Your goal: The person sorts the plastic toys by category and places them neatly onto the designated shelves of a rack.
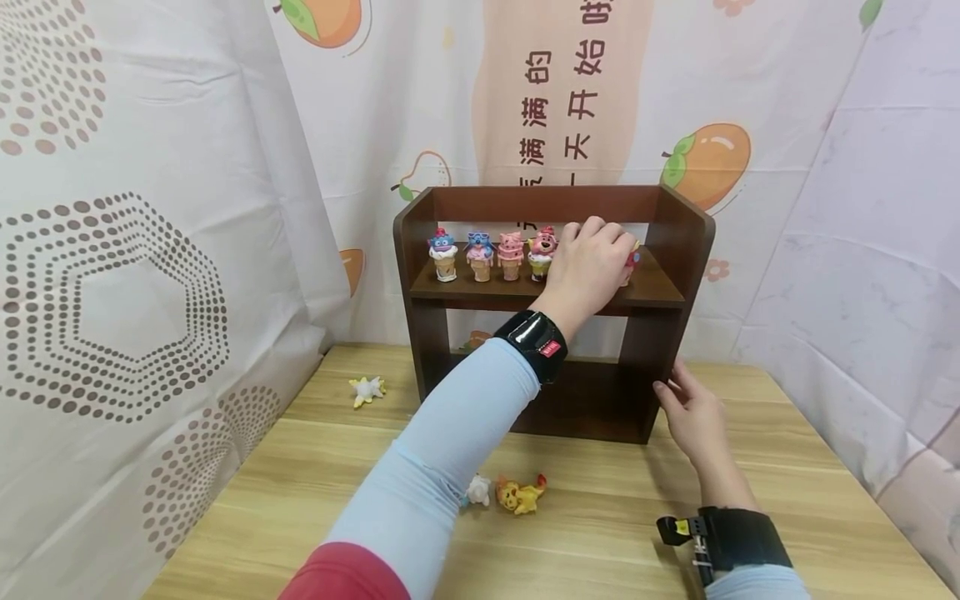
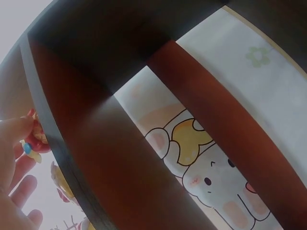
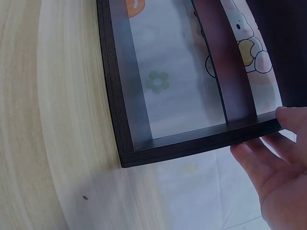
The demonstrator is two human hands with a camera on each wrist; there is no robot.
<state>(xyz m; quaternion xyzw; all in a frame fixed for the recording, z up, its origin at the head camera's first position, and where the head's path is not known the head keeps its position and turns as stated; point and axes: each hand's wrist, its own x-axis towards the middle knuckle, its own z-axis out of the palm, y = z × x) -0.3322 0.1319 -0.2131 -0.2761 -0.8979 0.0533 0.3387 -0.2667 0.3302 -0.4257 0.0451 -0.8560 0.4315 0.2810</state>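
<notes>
Four figurines (image 1: pixel 492 254) crowd the shelf (image 1: pixel 663 287) board at nine o'clock of the left hand (image 1: pixel 588 262), leaving bare board at three o'clock.

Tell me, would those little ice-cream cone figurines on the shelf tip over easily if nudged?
Probably. The cone figurines stand tall on narrow bases and close together, so one nudge might topple neighbours. They look like hard, light plastic, likely stiff. The left hand pinches one, suggesting little weight.

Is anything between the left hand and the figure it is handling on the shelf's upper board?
Nothing visible stands between them. The left hand is already on the small figure at the right end of the row on the shelf; the left wrist view shows fingertips touching it. The neighbouring pink figure stands close on its left.
</notes>
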